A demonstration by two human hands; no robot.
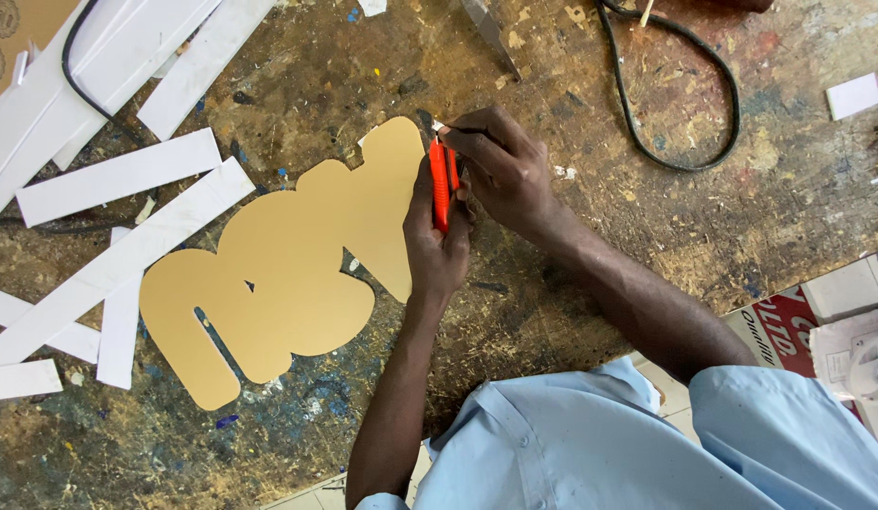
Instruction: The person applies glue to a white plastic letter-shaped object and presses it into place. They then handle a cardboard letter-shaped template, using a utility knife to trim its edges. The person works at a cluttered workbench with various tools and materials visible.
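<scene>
At the frame's centre, the left hand [437, 241] is closed around an orange knife [441, 184], held upright. The right hand [500, 170], fingers curled, pinches the knife's top end. Both sit at the right edge of a tan cutout [297, 264] lying flat on the workbench [571, 312], with white strips [118, 175] at left.
</scene>
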